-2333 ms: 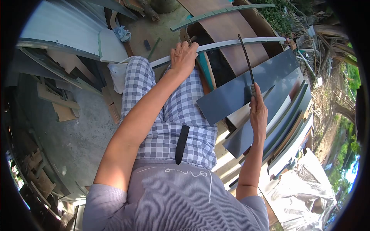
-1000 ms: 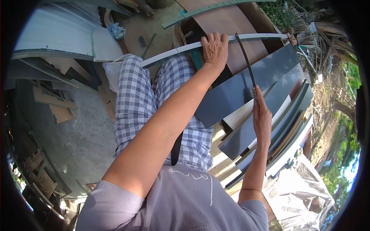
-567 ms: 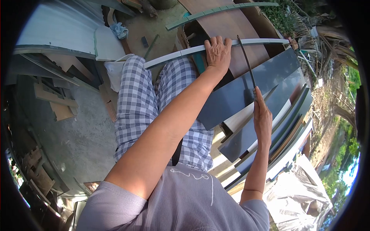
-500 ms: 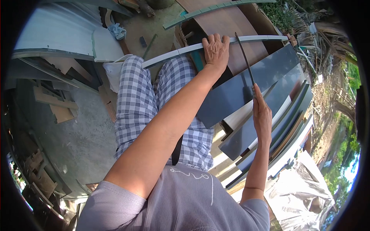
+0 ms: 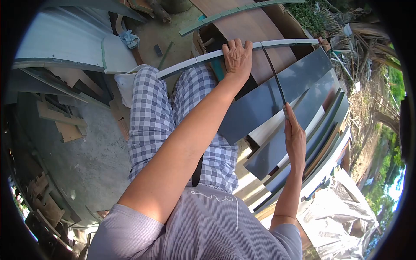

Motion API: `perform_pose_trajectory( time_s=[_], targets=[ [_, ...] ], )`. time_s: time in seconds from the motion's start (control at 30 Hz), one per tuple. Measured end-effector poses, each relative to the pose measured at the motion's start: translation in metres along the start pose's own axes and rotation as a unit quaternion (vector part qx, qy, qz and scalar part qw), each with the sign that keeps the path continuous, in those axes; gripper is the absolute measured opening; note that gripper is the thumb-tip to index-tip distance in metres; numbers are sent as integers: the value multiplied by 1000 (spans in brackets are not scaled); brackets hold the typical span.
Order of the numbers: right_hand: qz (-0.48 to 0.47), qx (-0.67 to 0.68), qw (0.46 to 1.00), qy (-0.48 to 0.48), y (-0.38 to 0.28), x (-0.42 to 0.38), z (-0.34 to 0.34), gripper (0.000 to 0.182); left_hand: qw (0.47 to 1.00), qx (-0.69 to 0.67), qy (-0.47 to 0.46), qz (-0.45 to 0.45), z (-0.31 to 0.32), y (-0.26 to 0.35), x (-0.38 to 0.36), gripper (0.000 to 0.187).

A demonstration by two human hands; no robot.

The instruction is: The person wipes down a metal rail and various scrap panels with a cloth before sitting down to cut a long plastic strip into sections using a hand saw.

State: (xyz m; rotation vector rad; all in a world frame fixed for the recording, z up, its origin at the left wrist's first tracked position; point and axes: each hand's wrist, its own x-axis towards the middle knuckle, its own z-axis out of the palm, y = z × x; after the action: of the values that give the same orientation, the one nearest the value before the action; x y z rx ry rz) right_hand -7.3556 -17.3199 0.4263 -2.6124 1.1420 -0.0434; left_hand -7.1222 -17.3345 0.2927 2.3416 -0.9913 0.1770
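Observation:
My left hand point(image 5: 238, 58) is closed over a long, thin whitish strip point(image 5: 208, 56), which runs from beside my knee to the upper right. In my right hand point(image 5: 295, 141) is a narrow, dark blade-like tool point(image 5: 274, 76), gripped at its near end. The tool's far tip meets the strip just right of my left hand. Whether its edge cuts into the strip cannot be made out. Dark flat panels point(image 5: 277, 102) lie beneath the tool. A brown board point(image 5: 247, 26) passes under the strip.
A green notched strip point(image 5: 234, 14) lies across the brown board at the top. More long panels point(image 5: 320, 143) are stacked at the right, near crumpled plastic sheeting point(image 5: 342, 212). A large whitish panel point(image 5: 65, 39) stands upper left. Wood offcuts point(image 5: 63, 117) lie on the concrete floor point(image 5: 99, 151).
My right hand and the tool have drawn back toward me; the tip, earlier past the strip, is now at it. My left hand and the strip appear slightly farther left, with the whole view shifted slightly.

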Motion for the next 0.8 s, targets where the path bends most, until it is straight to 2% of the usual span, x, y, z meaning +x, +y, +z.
perform_pose_trajectory(
  time_s=[0.03,0.1,0.13,0.5,0.6,0.8],
  targets=[
    [5,-1,1000,5,0,-8,-6,43,1000,-4,0,6,1,1,1,11],
    [178,66,981,-35,-3,-18,-20,43,1000,-4,-9,0,0,0,1,11],
    [194,72,978,-9,0,-20,-21,43,1000,3,-10,3,0,-1,1,11],
    [188,81,979,24,22,11,-6,41,999,-2,14,36,-17,-39,4,8],
    [131,77,986,71,32,29,1,42,999,-3,21,32,-16,-39,4,8],
    [151,79,985,8,39,61,-5,40,1000,10,8,26,-15,-40,5,8]
  ],
)
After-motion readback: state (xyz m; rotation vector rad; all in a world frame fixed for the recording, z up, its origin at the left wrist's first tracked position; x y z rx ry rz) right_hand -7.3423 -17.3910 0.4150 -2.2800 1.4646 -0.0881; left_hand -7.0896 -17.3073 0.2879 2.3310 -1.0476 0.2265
